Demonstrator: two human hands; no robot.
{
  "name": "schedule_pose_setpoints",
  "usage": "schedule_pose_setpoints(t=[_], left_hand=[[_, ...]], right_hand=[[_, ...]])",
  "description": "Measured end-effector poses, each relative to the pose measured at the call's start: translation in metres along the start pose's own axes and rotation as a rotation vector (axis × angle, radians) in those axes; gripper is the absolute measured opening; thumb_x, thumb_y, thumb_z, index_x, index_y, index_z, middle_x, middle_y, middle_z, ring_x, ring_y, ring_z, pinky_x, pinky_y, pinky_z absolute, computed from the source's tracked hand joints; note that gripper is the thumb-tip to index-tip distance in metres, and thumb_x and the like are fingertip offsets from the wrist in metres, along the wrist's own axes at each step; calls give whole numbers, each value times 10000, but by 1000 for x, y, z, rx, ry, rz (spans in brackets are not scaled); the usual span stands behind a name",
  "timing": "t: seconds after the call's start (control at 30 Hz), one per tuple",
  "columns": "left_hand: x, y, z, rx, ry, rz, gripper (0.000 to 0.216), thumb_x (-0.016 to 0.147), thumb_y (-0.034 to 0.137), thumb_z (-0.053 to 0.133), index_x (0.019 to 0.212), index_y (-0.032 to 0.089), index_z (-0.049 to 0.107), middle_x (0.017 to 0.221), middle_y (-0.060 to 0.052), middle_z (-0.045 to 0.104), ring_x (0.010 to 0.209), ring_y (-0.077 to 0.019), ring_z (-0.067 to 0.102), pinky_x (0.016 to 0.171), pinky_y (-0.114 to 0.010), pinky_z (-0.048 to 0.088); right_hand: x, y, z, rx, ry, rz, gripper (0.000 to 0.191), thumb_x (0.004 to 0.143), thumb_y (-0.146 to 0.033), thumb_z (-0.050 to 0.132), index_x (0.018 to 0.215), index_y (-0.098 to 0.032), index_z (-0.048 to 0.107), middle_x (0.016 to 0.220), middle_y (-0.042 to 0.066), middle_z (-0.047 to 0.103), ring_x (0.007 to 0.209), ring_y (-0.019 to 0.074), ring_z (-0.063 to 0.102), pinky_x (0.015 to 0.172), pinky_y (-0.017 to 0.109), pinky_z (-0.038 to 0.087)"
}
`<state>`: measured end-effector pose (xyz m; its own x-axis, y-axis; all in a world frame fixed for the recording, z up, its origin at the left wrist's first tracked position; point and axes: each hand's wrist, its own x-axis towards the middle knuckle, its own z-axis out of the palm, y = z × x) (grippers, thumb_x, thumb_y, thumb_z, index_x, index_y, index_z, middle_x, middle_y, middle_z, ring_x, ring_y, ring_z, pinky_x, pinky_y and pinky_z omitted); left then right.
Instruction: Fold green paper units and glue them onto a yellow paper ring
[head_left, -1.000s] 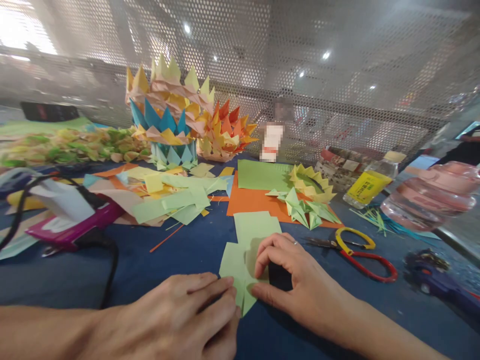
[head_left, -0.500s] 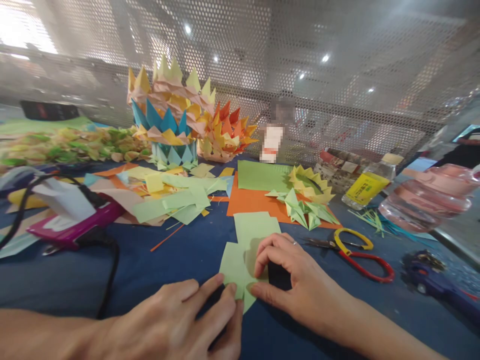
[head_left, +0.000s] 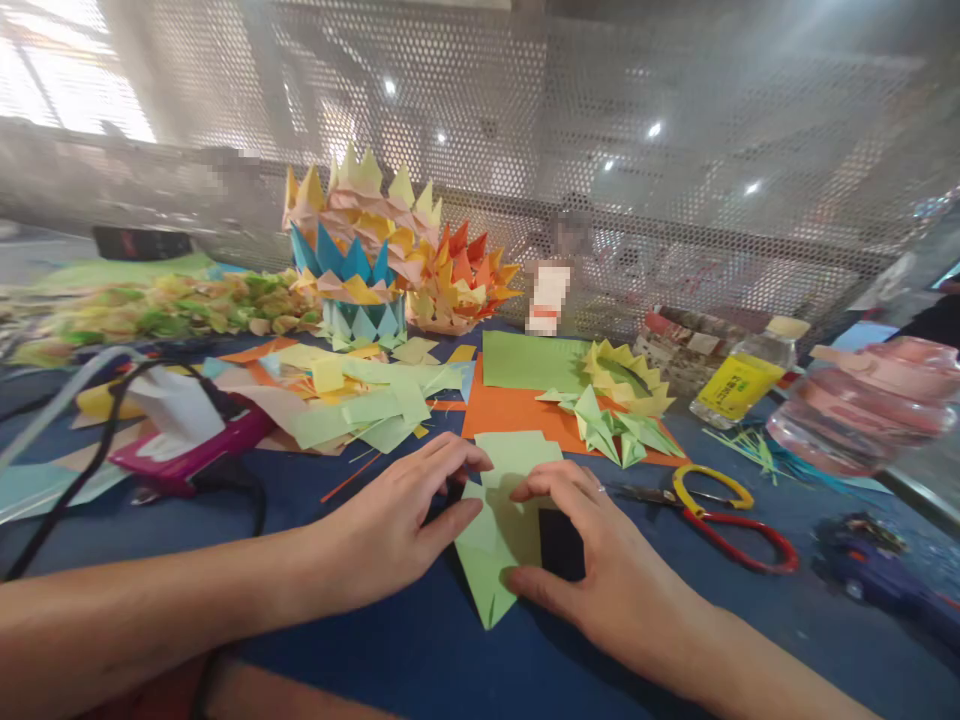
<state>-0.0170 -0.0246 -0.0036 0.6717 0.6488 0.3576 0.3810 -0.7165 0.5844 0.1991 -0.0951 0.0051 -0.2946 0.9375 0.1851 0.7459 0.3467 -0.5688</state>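
Observation:
A light green paper piece, partly folded to a point at its near end, lies on the blue table cover. My left hand rests on its left edge with fingers curled, thumb and fingertips pressing the paper's top left corner. Over the piece's right side, my right hand arches with fingertips and thumb pressed down on it. A second light green sheet lies just beyond both hands.
Scissors with yellow and red handles lie right of my right hand. Folded green and yellow units sit on orange paper. Spiky paper models stand at the back, a magenta tool with a black cord lies left, and a bottle and pink jar stand right.
My left hand has moved forward from the piece's near edge to its upper left corner. The paper now shows a pointed fold at its near end. The right hand has stayed put.

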Motion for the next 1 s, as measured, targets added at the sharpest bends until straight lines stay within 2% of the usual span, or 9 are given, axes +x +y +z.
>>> schedule_pose_setpoints(t=[0.1,0.2,0.3,0.4,0.5,0.63,0.73,0.9,1.0], left_hand=[[7,-1,-1,-126,-57,-82,200,954,279,433,1078,183,557,940,-30,587,747,-151,553,683,-280,470],[8,-2,-2,-238,-101,-53,254,952,182,353,1027,188,596,974,-35,630,855,-163,593,765,-294,470],[8,-5,-2,-253,-120,20,302,886,68,362,982,180,625,971,-36,657,906,-166,614,824,-308,467],[7,-7,0,-189,-58,130,276,818,12,426,918,159,637,916,-37,661,849,-154,626,782,-284,474],[6,-7,-1,-36,92,284,212,816,2,487,856,156,627,862,-28,661,802,-149,618,744,-281,450],[3,0,-4,265,253,442,157,860,42,528,852,170,618,816,-12,662,795,-175,563,782,-346,382],[-1,4,-5,352,253,502,180,862,44,496,903,165,623,827,-19,657,807,-186,548,819,-369,357],[-4,7,-2,436,265,498,123,888,99,525,862,149,634,803,-35,626,787,-195,530,817,-382,353],[-6,10,-1,443,270,505,136,902,117,535,808,149,628,786,-35,615,774,-192,517,790,-377,356]], right_hand=[[0,1,0,-14,-1,16,493,736,-251,768,1153,-254,506,1194,36,520,1145,237,486,991,428,421],[0,-1,-1,-26,-8,14,480,742,-235,754,1153,-249,506,1186,43,528,1143,243,492,990,443,426],[0,-1,-1,-28,-3,-4,465,751,-198,732,1154,-250,505,1180,44,536,1136,239,503,981,448,435],[-1,1,-1,-28,32,-68,436,772,-136,685,1153,-250,507,1168,42,546,1124,225,518,986,443,438],[-2,1,-1,-25,167,-183,323,833,-84,573,1113,-237,528,1125,46,559,1101,199,532,966,405,452],[-5,-7,-5,-103,337,-327,135,910,-159,543,1025,-222,576,1021,43,570,997,181,556,870,346,474],[-10,-17,-8,-183,382,-439,108,914,-195,578,1022,-196,586,995,46,572,956,171,551,858,318,464],[-15,-28,-6,-304,539,-594,128,902,-205,614,1020,-168,579,925,42,583,950,168,536,888,289,434],[-14,-28,-2,-412,496,-607,61,895,-223,644,948,-197,626,834,11,628,838,158,550,865,301,411]])
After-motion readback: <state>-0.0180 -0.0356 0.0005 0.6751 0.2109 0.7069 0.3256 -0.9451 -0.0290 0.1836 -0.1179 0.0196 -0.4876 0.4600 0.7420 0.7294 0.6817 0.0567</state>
